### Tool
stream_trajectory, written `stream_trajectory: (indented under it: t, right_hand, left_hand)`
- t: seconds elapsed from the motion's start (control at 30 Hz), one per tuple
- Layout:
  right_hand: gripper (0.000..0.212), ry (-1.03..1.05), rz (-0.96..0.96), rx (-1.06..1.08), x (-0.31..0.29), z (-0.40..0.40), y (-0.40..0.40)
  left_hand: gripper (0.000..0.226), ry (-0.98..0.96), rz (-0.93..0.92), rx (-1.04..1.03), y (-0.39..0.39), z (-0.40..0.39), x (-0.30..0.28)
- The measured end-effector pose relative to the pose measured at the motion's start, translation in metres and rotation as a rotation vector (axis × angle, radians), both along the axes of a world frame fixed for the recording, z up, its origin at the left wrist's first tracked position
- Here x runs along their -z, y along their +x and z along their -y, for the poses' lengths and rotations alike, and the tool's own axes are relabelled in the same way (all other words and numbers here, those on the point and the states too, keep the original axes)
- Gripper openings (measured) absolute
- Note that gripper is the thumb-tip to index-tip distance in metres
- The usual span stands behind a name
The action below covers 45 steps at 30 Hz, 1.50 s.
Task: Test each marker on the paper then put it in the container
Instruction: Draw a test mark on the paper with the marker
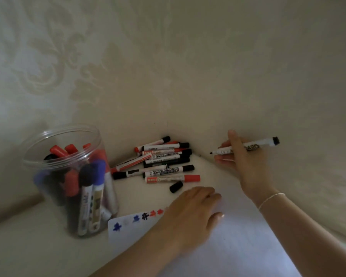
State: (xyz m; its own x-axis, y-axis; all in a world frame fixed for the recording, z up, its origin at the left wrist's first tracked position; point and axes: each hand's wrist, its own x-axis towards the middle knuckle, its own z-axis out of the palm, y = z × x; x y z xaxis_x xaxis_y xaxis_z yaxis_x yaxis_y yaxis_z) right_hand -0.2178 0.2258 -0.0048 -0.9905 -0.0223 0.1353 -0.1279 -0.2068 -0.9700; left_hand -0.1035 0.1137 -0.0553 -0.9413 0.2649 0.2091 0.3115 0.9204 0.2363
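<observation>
My right hand [242, 156] grips an uncapped white marker [262, 144] with a dark end, its black tip pointing left, held above the table near the wall corner. Its black cap [176, 187] lies loose on the table below the pile. My left hand [190, 212] rests flat on the white paper [238, 246], whose left edge carries blue, black and red test marks [144, 216]. A pile of red and black markers [162, 162] lies in the corner. A clear plastic container [72, 182] at the left holds several markers standing upright.
Patterned cream walls meet in a corner right behind the marker pile. The table top is a pale cream surface [28, 246] that runs leftward past the container. A thin bracelet circles my right wrist [271, 199].
</observation>
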Motion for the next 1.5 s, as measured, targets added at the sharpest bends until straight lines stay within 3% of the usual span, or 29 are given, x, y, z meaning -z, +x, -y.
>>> stream_trajectory:
  t: [0.1, 0.2, 0.37, 0.53, 0.7, 0.93, 1.13, 1.33, 1.5]
  right_hand:
    - [0.017, 0.104, 0.043, -0.108, 0.016, -0.013, -0.005]
    - [0.025, 0.273, 0.003, -0.120, 0.027, -0.017, -0.005]
    - [0.028, 0.135, 0.055, -0.089, 0.042, -0.018, -0.007]
    - [0.021, 0.289, 0.005, -0.027, 0.051, -0.015, -0.008]
    - [0.036, 0.424, -0.060, -0.010, 0.056, -0.014, -0.011]
    - [0.020, 0.459, -0.057, -0.063, 0.059, -0.013, -0.012]
    - [0.033, 0.495, -0.104, -0.005, 0.060, -0.012, -0.012]
    - [0.030, 0.409, -0.024, -0.091, 0.059, -0.014, -0.013]
    - [0.040, 0.470, -0.123, -0.036, 0.059, -0.011, -0.010]
  left_hand:
    - [0.050, 0.089, 0.111, -0.001, 0.003, -0.002, 0.003]
    - [0.051, 0.055, 0.111, 0.011, 0.000, 0.002, 0.011]
    - [0.053, -0.017, 0.124, -0.001, -0.004, 0.003, 0.018]
    - [0.053, 0.008, 0.119, -0.007, -0.004, 0.003, 0.018]
    - [0.054, 0.032, 0.109, -0.016, -0.003, 0.003, 0.016]
    - [0.053, 0.053, 0.099, -0.027, -0.004, 0.002, 0.015]
    - [0.052, 0.056, 0.102, -0.029, -0.003, 0.002, 0.015]
    - [0.056, 0.046, 0.096, -0.029, -0.004, 0.002, 0.017]
    - [0.052, 0.071, 0.093, -0.025, -0.003, 0.002, 0.016]
